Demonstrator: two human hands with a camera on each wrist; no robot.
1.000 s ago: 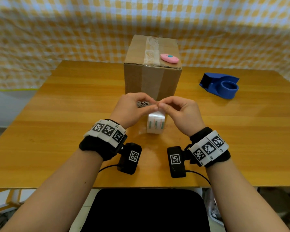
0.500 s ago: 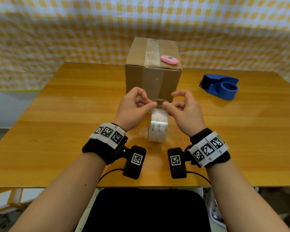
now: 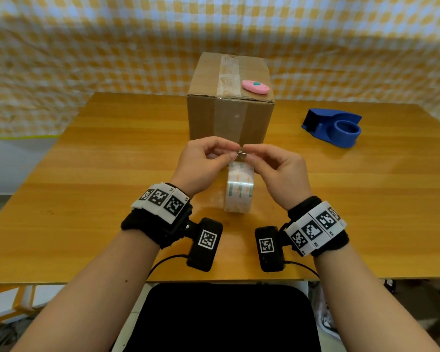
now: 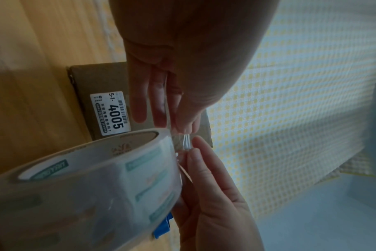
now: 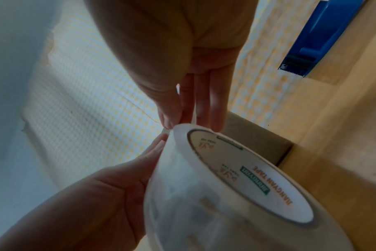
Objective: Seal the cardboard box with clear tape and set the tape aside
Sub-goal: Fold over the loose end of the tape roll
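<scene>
The cardboard box [image 3: 229,115] stands upright at the table's middle, with old tape along its top seam and a white label [image 4: 110,112] low on its near face. Just in front of it, my left hand [image 3: 203,161] and right hand [image 3: 277,166] meet fingertip to fingertip. Each pinches the free end of the clear tape [image 3: 241,154] between thumb and forefinger. The tape roll [image 3: 240,189] stands on edge right below that pinch, between my wrists. Whether it touches the table I cannot tell. The wrist views show the roll [image 4: 86,186] [image 5: 225,195] close up and the crumpled tape end [image 4: 187,142].
A pink cutter [image 3: 255,87] lies on the box top near its front right corner. A blue tape dispenser [image 3: 333,127] sits on the wooden table [image 3: 99,174] to the right. A checked cloth [image 3: 87,47] hangs behind, and a black chair seat [image 3: 221,318] is below the table's front edge.
Both hands have risen slightly with the tape's end pinched between them. The roll now stands taller on edge beneath them, with more of it showing.
</scene>
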